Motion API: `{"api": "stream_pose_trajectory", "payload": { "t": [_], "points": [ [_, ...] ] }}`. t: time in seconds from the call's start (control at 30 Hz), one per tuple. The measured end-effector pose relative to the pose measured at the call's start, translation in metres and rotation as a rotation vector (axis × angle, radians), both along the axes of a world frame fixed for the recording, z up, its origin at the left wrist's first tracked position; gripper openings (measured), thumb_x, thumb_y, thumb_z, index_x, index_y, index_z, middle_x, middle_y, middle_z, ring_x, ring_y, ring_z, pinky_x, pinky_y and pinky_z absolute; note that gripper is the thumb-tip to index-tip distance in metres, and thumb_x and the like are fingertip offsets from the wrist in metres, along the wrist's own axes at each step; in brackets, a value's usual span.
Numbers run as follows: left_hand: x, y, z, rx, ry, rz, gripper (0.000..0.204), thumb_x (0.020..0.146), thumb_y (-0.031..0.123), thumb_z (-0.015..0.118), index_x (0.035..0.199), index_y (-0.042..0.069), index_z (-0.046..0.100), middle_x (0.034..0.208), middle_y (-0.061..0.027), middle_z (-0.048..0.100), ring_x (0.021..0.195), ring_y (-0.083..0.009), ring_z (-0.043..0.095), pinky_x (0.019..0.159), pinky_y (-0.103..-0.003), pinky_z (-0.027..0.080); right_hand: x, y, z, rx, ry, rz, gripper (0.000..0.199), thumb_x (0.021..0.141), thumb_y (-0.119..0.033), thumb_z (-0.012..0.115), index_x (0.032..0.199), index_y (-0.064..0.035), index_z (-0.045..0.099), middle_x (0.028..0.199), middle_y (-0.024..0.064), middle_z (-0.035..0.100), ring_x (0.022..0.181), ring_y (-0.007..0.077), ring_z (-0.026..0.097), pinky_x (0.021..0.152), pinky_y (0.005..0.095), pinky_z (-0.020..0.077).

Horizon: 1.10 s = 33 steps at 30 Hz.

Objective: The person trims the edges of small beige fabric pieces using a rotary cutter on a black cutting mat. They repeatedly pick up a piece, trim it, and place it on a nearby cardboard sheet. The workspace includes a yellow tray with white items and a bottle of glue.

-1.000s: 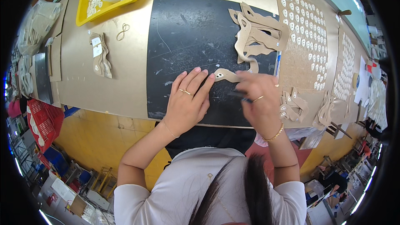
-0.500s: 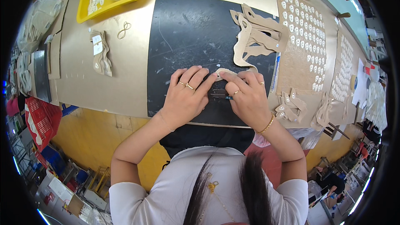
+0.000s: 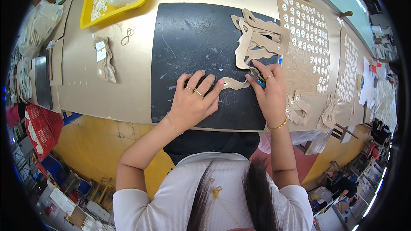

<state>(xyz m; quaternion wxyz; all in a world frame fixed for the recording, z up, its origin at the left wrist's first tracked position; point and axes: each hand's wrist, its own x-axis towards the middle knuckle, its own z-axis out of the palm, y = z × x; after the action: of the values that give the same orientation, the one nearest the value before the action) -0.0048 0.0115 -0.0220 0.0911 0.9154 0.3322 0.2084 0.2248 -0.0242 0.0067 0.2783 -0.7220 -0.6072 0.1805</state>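
Left hand (image 3: 193, 100) is pressing flat, fingers spread, pinning the tan cutout (image 3: 234, 84); right hand (image 3: 269, 92) is pinching a blue tool (image 3: 260, 82) beside it. Trimming step; steadiness likely needed next.

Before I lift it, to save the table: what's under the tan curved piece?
The tan curved piece lies on a black mat; left hand presses one end, right hand covers the other.

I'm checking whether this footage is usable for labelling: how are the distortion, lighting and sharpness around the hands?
Head view: strong fisheye, so the table edge bows and a black rim rings the picture. Light is even, with only soft shadows under the left hand and right hand. The black mat shows faint sheen, no harsh glare. The tan cut-out piece is sharp; things near the rim look squeezed and small.
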Motion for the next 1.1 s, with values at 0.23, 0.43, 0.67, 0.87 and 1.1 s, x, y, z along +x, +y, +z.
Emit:
{"api": "stream_pose_trajectory", "payload": {
  "t": [0.23, 0.43, 0.67, 0.87, 1.1],
  "points": [
    [-0.002, -0.001, -0.002, -0.105, -0.059, -0.068, 0.045, 0.078, 0.024, 0.078, 0.121, 0.015, 0.069, 0.121, -0.0069, 0.06, 0.119, -0.028, 0.055, 0.099, -0.048, 0.042, 0.009, -0.002, -0.003, -0.017, 0.028, 0.034, 0.029, 0.079, 0.002, 0.076, 0.107, -0.0026, 0.069, 0.107, 0.012, 0.06, 0.092, 0.0315, 0.066, 0.078, 0.0389, 0.0537],
    [-0.004, -0.008, 0.007, -0.052, -0.007, -0.086, 0.045, 0.08, 0.022, 0.077, 0.123, 0.014, 0.068, 0.121, -0.0077, 0.061, 0.121, -0.0282, 0.055, 0.101, -0.05, 0.042, 0.009, -0.001, -0.002, 0.009, 0.039, 0.051, 0.028, 0.078, 0.005, 0.075, 0.104, -0.0025, 0.068, 0.105, 0.0101, 0.062, 0.091, 0.0312, 0.066, 0.077, 0.0382, 0.0542],
    [0.002, -0.022, 0.009, -0.028, 0.057, -0.027, 0.046, 0.074, 0.02, 0.078, 0.12, 0.015, 0.069, 0.123, -0.0093, 0.061, 0.123, -0.0308, 0.054, 0.103, -0.052, 0.042, 0.005, -0.001, 0.0, -0.007, 0.069, 0.063, 0.023, 0.082, 0.0, 0.075, 0.104, -0.0006, 0.068, 0.102, 0.0129, 0.066, 0.089, 0.0325, 0.067, 0.078, 0.0374, 0.0539],
    [0.004, -0.011, 0.01, -0.257, -0.086, -0.014, 0.048, 0.079, 0.011, 0.073, 0.125, 0.012, 0.063, 0.135, -0.0143, 0.056, 0.127, -0.0348, 0.052, 0.107, -0.05, 0.036, 0.008, -0.009, 0.013, 0.065, 0.165, 0.062, 0.018, 0.092, -0.014, 0.072, 0.106, -0.002, 0.072, 0.1, 0.0149, 0.074, 0.088, 0.0326, 0.072, 0.075, 0.0369, 0.0564],
    [-0.005, -0.016, -0.006, -0.357, -0.295, 0.087, 0.06, 0.088, 0.003, 0.069, 0.144, 0.003, 0.047, 0.143, -0.0199, 0.051, 0.13, -0.0373, 0.05, 0.11, -0.045, 0.038, 0.052, -0.041, 0.078, -0.137, 0.506, -0.159, 0.025, 0.091, -0.023, 0.074, 0.103, -0.0003, 0.073, 0.073, 0.01, 0.07, 0.059, 0.0145, 0.065, 0.057, 0.0278, 0.0505]
  ]
}}
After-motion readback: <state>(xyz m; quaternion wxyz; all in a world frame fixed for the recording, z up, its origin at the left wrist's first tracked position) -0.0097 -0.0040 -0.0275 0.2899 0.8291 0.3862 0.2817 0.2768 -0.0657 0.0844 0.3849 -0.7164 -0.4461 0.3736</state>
